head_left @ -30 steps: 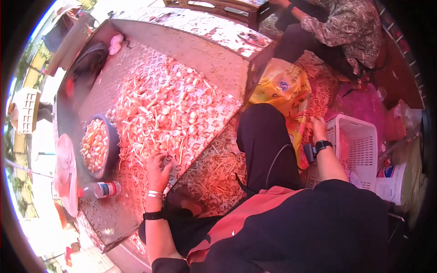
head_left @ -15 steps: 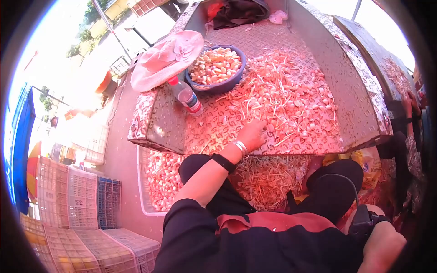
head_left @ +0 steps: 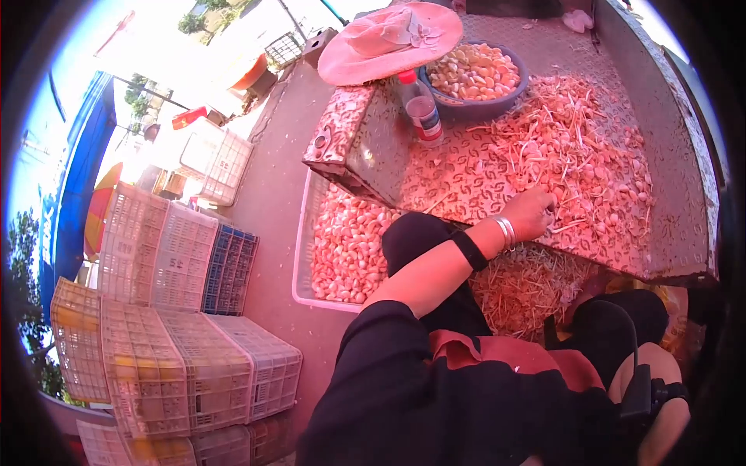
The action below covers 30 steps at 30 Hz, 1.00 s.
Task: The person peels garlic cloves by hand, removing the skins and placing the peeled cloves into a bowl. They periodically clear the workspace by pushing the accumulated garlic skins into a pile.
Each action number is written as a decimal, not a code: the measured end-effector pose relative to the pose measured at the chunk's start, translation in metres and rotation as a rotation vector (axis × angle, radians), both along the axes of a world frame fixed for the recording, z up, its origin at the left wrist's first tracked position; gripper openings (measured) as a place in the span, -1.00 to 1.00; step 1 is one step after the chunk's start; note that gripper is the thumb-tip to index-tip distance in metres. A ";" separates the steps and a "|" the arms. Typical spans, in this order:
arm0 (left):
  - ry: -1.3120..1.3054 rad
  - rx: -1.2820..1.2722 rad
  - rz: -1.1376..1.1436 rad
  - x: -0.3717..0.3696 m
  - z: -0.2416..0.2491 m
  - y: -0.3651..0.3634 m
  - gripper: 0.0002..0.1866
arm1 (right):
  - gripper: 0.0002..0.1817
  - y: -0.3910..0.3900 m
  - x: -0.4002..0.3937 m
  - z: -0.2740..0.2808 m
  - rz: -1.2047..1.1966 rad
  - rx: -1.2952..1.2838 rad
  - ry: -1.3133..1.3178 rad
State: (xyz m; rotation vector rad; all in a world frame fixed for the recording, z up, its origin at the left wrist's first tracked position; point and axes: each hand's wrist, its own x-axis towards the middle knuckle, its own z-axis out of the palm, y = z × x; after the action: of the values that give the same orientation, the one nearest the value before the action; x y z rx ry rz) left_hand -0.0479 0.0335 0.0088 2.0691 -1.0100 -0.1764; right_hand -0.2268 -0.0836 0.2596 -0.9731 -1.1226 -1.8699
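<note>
My left hand (head_left: 530,213), with a silver bangle and a black wristband, rests at the near edge of a patterned metal tray (head_left: 458,171). Its fingers are curled in beside a heap of garlic cloves and dry stalks (head_left: 575,155); whatever they may hold is hidden. At the lower right, my right forearm (head_left: 660,431) shows beside a black strap and device; the fingers of that hand cannot be made out. A blue bowl (head_left: 501,106) of garlic cloves (head_left: 474,71) stands on the tray's far left. Below, to the left, a white crate (head_left: 301,260) holds many garlic cloves (head_left: 346,248).
A pink hat (head_left: 388,39) lies on the tray's corner, above a red-capped bottle (head_left: 422,113). Stacked plastic crates (head_left: 217,365) stand at the left. Dry stalks (head_left: 513,291) lie between my knees. A blue panel (head_left: 81,171) rises at the far left.
My view has swung left, so the tray, bowl and hat appear further right. My left hand stays at the tray's near edge, fingers curled. More stacked crates show.
</note>
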 end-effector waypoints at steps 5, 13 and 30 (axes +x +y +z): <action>-0.017 0.243 0.259 0.008 0.016 0.010 -0.76 | -0.38 -0.002 0.000 0.005 0.022 -0.005 -0.014; 0.211 0.543 0.584 0.032 -0.003 0.020 -0.51 | -0.38 -0.006 -0.004 0.015 0.011 0.035 -0.114; 0.223 0.236 0.511 0.054 -0.018 -0.044 -0.33 | -0.36 -0.041 -0.020 0.014 -0.112 0.041 -0.032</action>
State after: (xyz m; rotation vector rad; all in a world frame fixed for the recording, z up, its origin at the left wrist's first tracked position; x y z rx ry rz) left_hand 0.0064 -0.0109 -0.0093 2.3862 -0.3179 -0.2627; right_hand -0.2465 -0.1242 0.2740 -1.0042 -1.0630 -1.9960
